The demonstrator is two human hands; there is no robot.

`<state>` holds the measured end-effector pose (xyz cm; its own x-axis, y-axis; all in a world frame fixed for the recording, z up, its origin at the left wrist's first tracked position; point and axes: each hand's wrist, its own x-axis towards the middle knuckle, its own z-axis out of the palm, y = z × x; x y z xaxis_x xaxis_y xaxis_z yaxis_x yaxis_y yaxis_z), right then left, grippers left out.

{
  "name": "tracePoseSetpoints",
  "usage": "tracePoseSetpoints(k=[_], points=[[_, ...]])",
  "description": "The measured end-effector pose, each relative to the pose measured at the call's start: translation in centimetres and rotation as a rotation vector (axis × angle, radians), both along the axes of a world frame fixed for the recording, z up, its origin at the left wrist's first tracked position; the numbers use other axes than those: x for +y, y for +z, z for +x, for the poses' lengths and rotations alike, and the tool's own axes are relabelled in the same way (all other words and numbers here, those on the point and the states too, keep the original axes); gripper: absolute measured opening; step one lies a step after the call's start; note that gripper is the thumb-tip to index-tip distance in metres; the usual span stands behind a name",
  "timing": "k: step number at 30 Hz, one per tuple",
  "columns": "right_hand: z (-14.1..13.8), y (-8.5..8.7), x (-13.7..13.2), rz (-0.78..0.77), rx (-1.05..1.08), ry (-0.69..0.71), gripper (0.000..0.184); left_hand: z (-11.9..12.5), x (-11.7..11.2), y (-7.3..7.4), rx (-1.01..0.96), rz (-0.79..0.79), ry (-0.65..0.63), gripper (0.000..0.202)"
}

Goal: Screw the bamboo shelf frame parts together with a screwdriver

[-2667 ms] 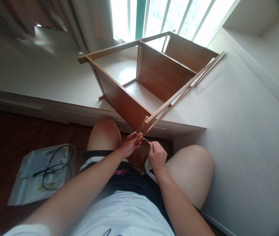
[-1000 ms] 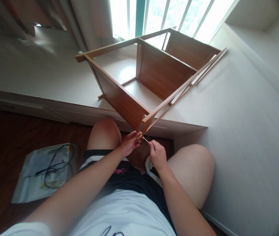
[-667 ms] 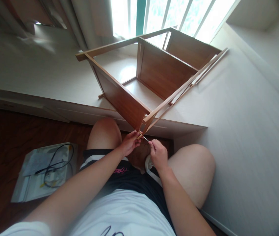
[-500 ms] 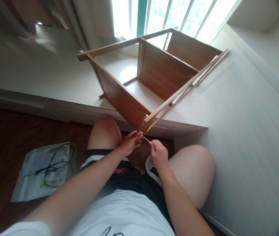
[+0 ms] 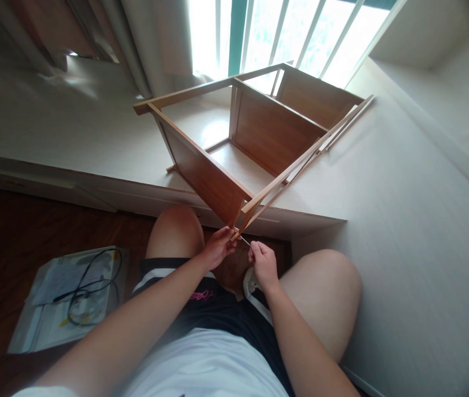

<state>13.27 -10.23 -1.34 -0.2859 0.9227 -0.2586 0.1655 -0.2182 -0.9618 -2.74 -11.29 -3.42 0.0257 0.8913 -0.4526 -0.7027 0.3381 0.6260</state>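
A brown wooden shelf unit [image 5: 278,124] with several panels lies tilted on its side on the white ledge [image 5: 69,129]. Its near corner juts out past the ledge edge, over my lap. My left hand [image 5: 219,248] is closed around the end of a leg at that corner. In my right hand [image 5: 263,262] is a thin metal-shafted tool [image 5: 245,241], pinched between thumb and fingers. The shaft runs from my fingers to the leg end beside my left fingertips. My fist hides the tool's grip, and the contact at its tip is too small to make out.
On the floor to my left lies a flat white box or package [image 5: 36,325] with papers and a looped black cable [image 5: 79,292] on top. A white panel [image 5: 404,264] rises at my right. Behind the shelf unit is a barred window [image 5: 292,33].
My right hand has turned slightly around the tool and its fingers have shifted. My left hand keeps its hold on the leg. The whole view has moved a little.
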Motion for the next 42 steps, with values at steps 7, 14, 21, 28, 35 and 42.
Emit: tracePoseSetpoints(k=[7, 14, 21, 28, 35, 42], points=[[0.0, -0.3, 0.1, -0.937, 0.952, 0.075, 0.033, -0.1, -0.1, 0.0, -0.005, 0.027, 0.001, 0.033], [0.3, -0.2, 0.4, -0.902, 0.826, 0.062, 0.033, -0.1, -0.1, -0.3, 0.007, 0.026, -0.010, 0.034], [0.1, -0.7, -0.3, -0.011, 0.052, -0.083, 0.041, -0.2, 0.0, -0.5, 0.012, 0.004, -0.013, 0.034], [0.5, -0.4, -0.7, 0.340, -0.295, 0.035, 0.040, -0.1, 0.0, -0.5, 0.002, 0.030, -0.019, 0.033], [0.5, -0.1, -0.4, 0.437, -0.372, 0.036, 0.039, -0.1, 0.0, -0.6, 0.002, 0.031, -0.011, 0.035], [0.7, -0.3, 0.1, 0.492, -0.434, 0.034, 0.037, -0.1, 0.0, -0.5, 0.005, 0.029, -0.015, 0.034]])
